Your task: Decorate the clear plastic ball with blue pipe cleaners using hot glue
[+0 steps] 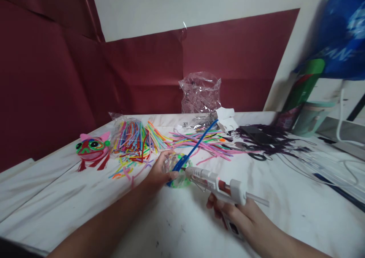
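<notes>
My left hand [162,171] is closed around a rounded, clear craft piece [179,181] with green and blue parts on it. From its top a blue pipe cleaner [199,140] slants up to the right, its lower part bent against the piece. In my right hand [232,216] is a white glue gun [212,180], fingers wrapped round the handle. A glue stick [258,199] pokes out of its back end. The nozzle tip points left and meets the craft piece close to the blue pipe cleaner; whether they touch I cannot tell.
A finished-looking pink animal figure [92,149] stands at the left. Beside it lie a bag of colourful pipe cleaners [129,136] and loose pink strands [208,148]. Dark purple strands [265,136], black scissors [256,156] and a pale green cup [312,117] are at the right.
</notes>
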Motion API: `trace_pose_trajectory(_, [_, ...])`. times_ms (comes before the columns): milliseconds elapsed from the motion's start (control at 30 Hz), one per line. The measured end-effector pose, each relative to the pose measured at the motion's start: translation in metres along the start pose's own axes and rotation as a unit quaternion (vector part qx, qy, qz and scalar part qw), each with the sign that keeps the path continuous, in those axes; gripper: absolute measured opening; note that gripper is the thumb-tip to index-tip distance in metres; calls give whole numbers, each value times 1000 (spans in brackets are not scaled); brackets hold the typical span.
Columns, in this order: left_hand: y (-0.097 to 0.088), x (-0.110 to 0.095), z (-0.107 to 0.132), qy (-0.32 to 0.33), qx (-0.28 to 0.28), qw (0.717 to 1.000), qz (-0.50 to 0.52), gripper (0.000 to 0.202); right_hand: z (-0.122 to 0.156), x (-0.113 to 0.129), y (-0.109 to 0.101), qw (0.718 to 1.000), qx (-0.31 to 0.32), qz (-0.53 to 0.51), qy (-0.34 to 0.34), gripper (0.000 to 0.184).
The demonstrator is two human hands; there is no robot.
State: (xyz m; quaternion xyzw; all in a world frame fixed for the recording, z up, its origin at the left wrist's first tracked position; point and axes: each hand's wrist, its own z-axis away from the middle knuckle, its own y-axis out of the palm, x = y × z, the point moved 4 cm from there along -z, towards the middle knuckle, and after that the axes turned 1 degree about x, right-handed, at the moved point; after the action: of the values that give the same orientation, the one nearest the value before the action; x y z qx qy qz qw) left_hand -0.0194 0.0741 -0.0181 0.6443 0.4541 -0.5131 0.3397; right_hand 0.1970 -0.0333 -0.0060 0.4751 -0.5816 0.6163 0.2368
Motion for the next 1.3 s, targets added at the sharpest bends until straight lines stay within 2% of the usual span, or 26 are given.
trace_pose_trajectory(100, [1, -1, 0, 4, -1, 1000, 9, 76, -2, 1, -1, 1000, 0, 5, -10, 36])
trace_pose_trajectory(267, [3, -4, 1, -7, -3, 1000, 20, 76, -3, 1, -6, 1000, -19, -9, 11, 37])
trace_pose_trajectory(400, [3, -5, 2, -3, -2, 1000, 8, 74, -3, 3, -4, 1000, -14, -3, -7, 36])
trace_pose_trajectory(600, [0, -1, -1, -4, -12, 999, 34, 73, -8, 1, -14, 997, -63, -27, 29, 37])
trace_pose_trajectory(700, [-1, -2, -1, 0, -28, 998, 61, 67, -16, 4, -34, 992, -114, 47, 5, 36])
trace_pose_trajectory(800, [-3, -4, 0, 13, -39, 995, 95, 60, -22, 5, -58, 967, -158, 195, -34, 29])
trace_pose_trajectory(933, [-4, -7, 0, 19, -36, 990, 133, 55, -19, -18, -79, 914, -129, 385, -9, 20])
trace_pose_trajectory(1000, [-4, -7, 0, 24, -32, 989, 140, 54, -10, -36, -87, 881, -130, 454, -12, 17])
trace_pose_trajectory(1067, [-4, -7, 0, 29, -32, 990, 138, 54, 1, -58, -92, 861, -125, 493, 3, 15])
trace_pose_trajectory(1200, [-3, -9, 2, 53, -41, 992, 109, 53, 17, -93, -103, 846, -126, 515, 51, 15])
trace_pose_trajectory(1300, [-1, -15, 6, 65, -40, 995, 66, 55, 22, -101, -111, 852, -127, 503, 71, 17])
